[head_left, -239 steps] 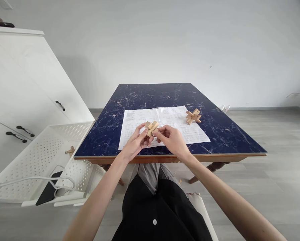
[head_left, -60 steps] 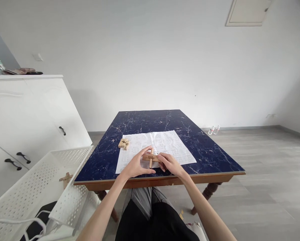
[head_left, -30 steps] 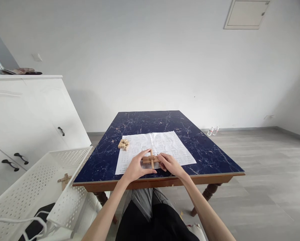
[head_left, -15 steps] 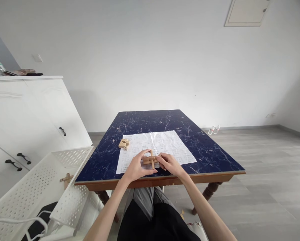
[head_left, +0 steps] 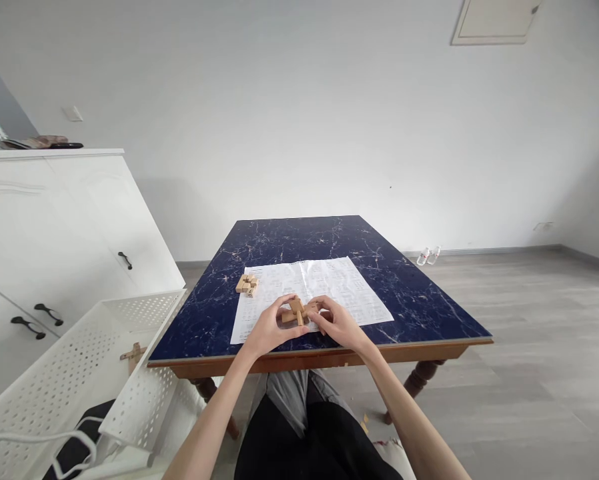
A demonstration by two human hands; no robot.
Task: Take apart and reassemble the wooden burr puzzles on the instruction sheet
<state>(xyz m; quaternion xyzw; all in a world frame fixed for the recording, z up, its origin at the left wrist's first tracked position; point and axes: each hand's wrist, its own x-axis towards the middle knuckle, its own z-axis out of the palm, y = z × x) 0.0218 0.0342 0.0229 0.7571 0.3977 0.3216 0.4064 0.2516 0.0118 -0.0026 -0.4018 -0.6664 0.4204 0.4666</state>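
Over the lower part of a printed paper sheet (head_left: 324, 277), both hands are closed on a wooden interlocking puzzle (head_left: 296, 316) made of crossed bars. My left hand (head_left: 272, 327) grips it from the left, with thumb and fingers spanning one bar. From the right, my right hand (head_left: 333, 319) pinches it with bent fingers, which partly hide that end. A small cluster of wooden blocks (head_left: 246, 285) rests at the sheet's left edge, apart from both hands.
The sheet lies on a blue marbled table (head_left: 299, 240). Left of the table stands a white perforated basket (head_left: 69, 353) with a wooden cross-shaped piece (head_left: 133, 355) inside. Beyond it is a white cabinet (head_left: 69, 227). Two clear bottles (head_left: 428, 256) stand on the floor by the wall.
The puzzle has been turned in my hands: the long upright bar now sits at a different angle and more crossed pieces show. Both hands still hold it in nearly the same place.
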